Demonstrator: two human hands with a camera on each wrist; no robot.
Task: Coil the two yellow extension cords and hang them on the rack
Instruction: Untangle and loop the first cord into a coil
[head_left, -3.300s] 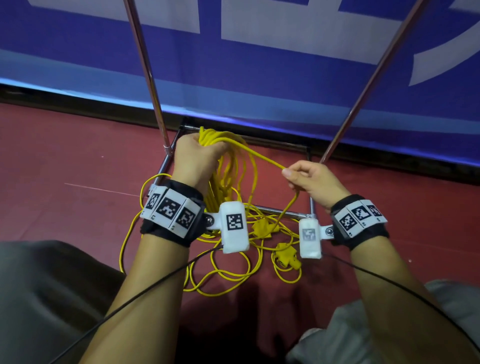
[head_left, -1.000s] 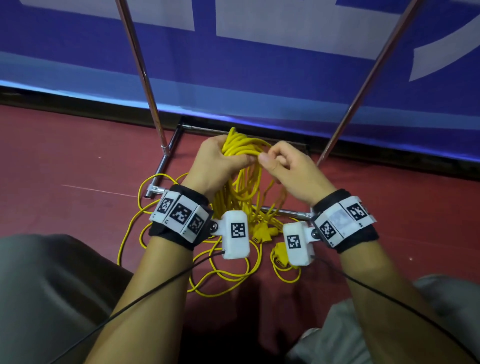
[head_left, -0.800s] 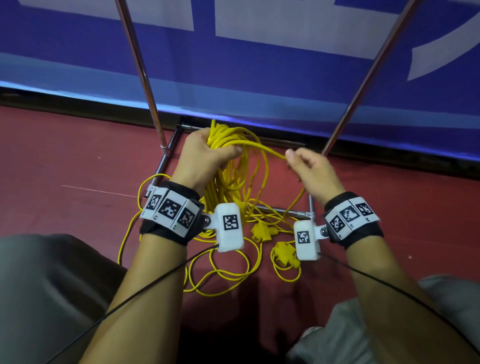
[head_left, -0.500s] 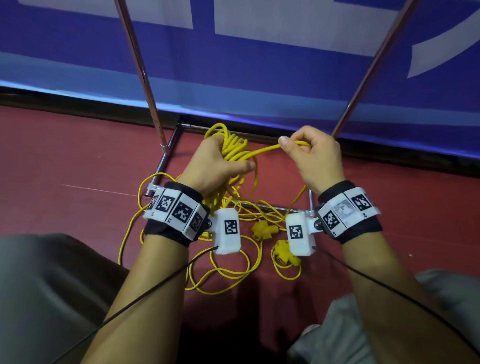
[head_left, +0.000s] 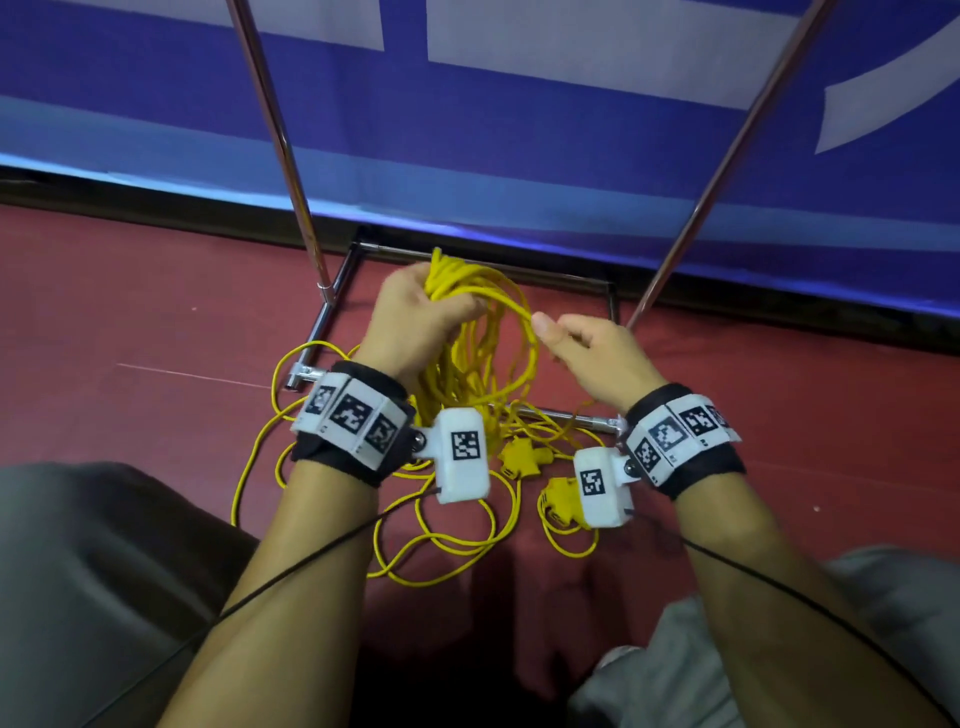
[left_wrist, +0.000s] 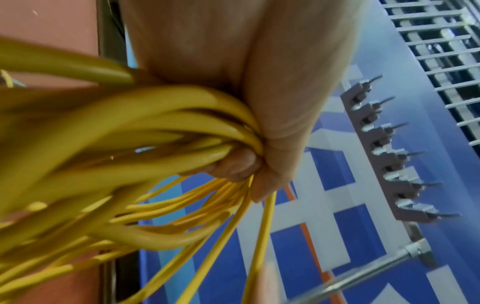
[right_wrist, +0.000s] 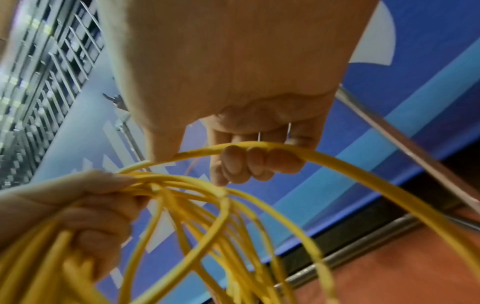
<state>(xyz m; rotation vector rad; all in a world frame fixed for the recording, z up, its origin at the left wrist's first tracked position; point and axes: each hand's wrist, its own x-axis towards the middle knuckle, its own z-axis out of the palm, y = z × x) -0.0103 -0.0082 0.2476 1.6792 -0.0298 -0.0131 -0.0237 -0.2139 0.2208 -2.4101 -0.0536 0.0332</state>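
Note:
My left hand (head_left: 415, 317) grips the top of a bundle of yellow cord loops (head_left: 467, 358), which hang down toward the red floor; the left wrist view shows my fingers wrapped round the loops (left_wrist: 145, 131). My right hand (head_left: 587, 348) sits just right of the bundle with its fingers curled over a single yellow strand (right_wrist: 337, 162) that arcs into the coil. More yellow cord (head_left: 447, 540) lies loose on the floor below my wrists, with yellow plugs (head_left: 524, 457) among it. The rack's hook bar (left_wrist: 389, 156) shows high up in the left wrist view.
Two slanted metal rack poles (head_left: 280, 140) (head_left: 727, 150) rise from a metal base frame (head_left: 322, 338) on the red floor. A blue and white banner (head_left: 519, 114) hangs right behind the rack. My knees fill the bottom corners.
My right hand has come down and back from the top of the bundle after laying a loop, and now holds the strand lower, to the right of my left hand. The left hand stays put.

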